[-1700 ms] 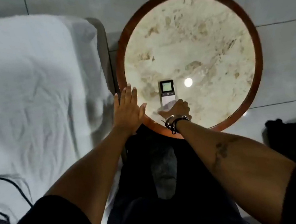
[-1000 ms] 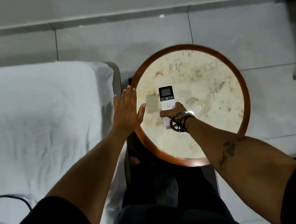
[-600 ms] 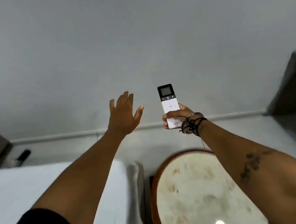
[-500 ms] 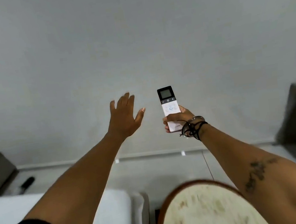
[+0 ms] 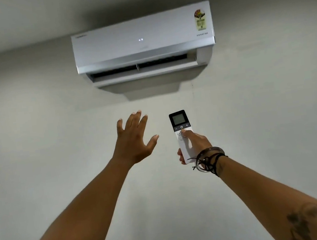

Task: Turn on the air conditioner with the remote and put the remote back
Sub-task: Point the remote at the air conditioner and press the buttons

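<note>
Both arms reach up in front of a plain grey wall [image 5: 37,156]. The right hand [image 5: 196,145] grips the remote [image 5: 181,135] upright, thumb on its buttons just under the dark screen. The left hand [image 5: 134,141] hangs beside it, fingers spread, grasping nothing. Above, the air conditioner [image 5: 143,43] sits high near the ceiling, 2 small lights lit, its flap open.
</note>
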